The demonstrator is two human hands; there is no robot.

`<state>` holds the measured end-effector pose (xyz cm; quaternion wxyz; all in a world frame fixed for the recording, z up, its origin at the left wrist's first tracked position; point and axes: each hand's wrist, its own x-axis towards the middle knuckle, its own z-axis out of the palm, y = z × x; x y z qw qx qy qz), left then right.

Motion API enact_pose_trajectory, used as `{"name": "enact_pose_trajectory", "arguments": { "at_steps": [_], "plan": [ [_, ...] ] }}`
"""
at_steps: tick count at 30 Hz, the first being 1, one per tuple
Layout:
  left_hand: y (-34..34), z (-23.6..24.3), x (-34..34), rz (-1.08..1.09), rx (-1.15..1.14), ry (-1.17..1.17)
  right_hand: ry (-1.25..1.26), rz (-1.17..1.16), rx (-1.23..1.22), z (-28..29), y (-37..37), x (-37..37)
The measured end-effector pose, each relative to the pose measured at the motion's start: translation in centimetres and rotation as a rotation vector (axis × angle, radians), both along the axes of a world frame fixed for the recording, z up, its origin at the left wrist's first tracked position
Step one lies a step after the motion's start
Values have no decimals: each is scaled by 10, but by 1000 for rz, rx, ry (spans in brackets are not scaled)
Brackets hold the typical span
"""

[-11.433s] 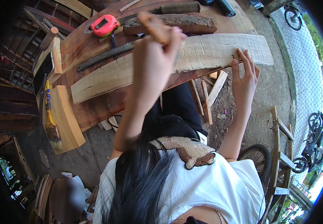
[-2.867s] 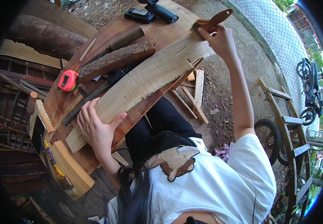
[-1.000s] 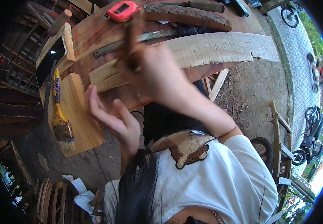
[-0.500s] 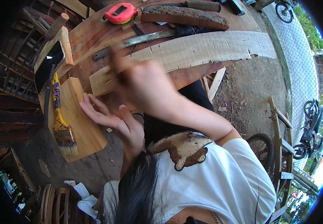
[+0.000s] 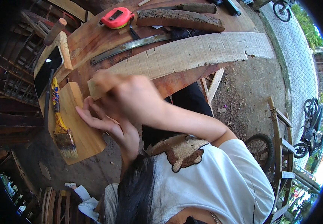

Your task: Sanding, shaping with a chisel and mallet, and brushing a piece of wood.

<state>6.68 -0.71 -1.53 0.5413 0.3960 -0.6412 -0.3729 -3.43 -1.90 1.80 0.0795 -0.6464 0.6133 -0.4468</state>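
My left hand (image 5: pixel 111 128) is palm-up with its fingers stretched out, near the end of a long pale wooden plank (image 5: pixel 191 52). Just above its palm is my right hand (image 5: pixel 129 95), whose fingers are smeared by motion; whether it grips anything cannot be made out. The two hands overlap in the picture, and contact between them is unclear. Left of my left hand, a smooth wooden block (image 5: pixel 88 130) lies with a yellow-handled paintbrush (image 5: pixel 60 119) at its left side, bristles toward me.
On the wooden table (image 5: pixel 90 35) are a red tape measure (image 5: pixel 116 18), a flat metal blade (image 5: pixel 131 45), a rough bark-edged wood piece (image 5: pixel 180 19) and a phone (image 5: pixel 49 69). A wooden frame (image 5: pixel 281 138) and motorcycles (image 5: pixel 311 127) stand at the right.
My right hand has moved left and slightly down, closer over my left hand. My left hand has shifted slightly left. The view has turned a little.
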Motion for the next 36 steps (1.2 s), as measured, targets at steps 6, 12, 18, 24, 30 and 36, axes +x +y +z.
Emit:
{"name": "enact_pose_trajectory", "arguments": {
  "at_steps": [6, 12, 18, 24, 30, 36],
  "plan": [
    [0, 11, -2, 31, -172, -324, 71, -536, 17, 18, 64, -102],
    [-2, 20, -20, -18, -319, -508, -7, -518, 92, 21, 88, -122],
    [-1, 21, -33, -103, -356, -547, 41, -915, 91, 22, 118, -198],
    [-5, 17, -46, -158, -348, -533, -22, -634, 125, 23, 122, -186],
    [-5, 11, -51, -88, -324, -741, 128, -1066, 222, 28, 168, -271],
    [-4, 9, -53, -49, -346, -733, -75, -803, 266, 27, 172, -276]
  ]
}}
